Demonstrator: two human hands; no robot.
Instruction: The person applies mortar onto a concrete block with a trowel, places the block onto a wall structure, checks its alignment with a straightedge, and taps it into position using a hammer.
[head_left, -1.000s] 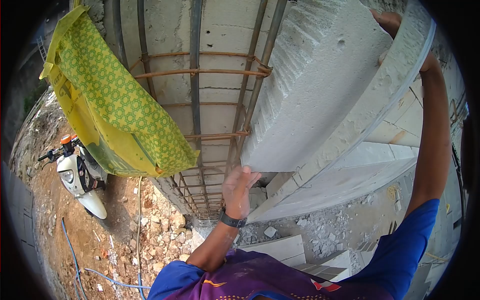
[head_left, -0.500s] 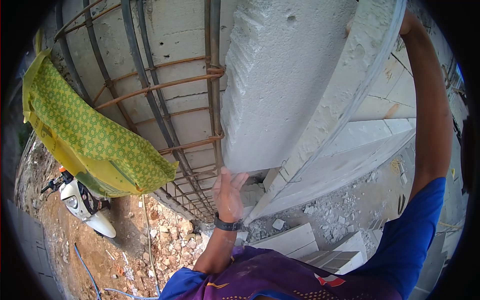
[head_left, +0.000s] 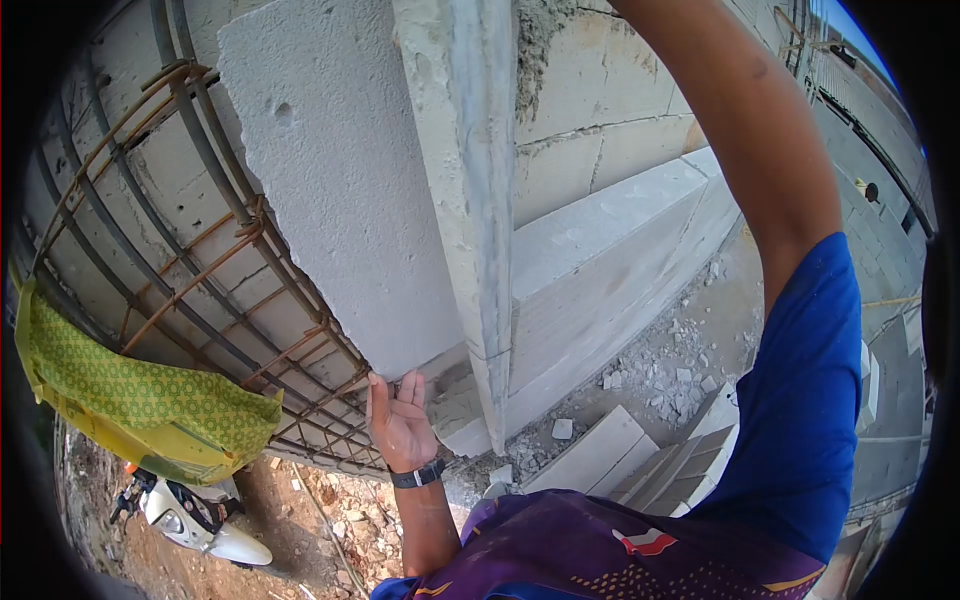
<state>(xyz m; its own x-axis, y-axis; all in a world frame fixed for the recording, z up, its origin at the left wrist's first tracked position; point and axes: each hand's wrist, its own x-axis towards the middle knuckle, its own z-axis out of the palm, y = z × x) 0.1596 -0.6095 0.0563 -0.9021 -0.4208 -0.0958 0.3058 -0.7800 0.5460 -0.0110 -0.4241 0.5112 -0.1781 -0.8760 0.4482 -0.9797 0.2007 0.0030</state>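
Observation:
A large pale concrete block point(head_left: 335, 180) with a pitted face stands upright in front of me. My left hand point(head_left: 403, 425), wearing a black wristband, is at its bottom edge. The fingers are stretched upward with the thumb apart, and the fingertips touch or nearly touch that edge. Along the block's right side runs a long, pale, mortar-smeared upright piece point(head_left: 460, 190). My right arm point(head_left: 735, 110) reaches up past the top of the picture, so the hand and whatever it touches are hidden.
Tied rebar point(head_left: 210, 130) stands left of the block. A green-yellow patterned sheet point(head_left: 140, 370) hangs beside it, above a white motorbike point(head_left: 200, 520) on rubble. At right runs a low block wall point(head_left: 610, 300); loose blocks point(head_left: 600, 450) and broken chunks point(head_left: 660, 370) lie below.
My view has swung right, so the block, rebar and sheet appear farther left. My left hand stays at the block's lower edge. My right hand, partly visible at the top before, has left view.

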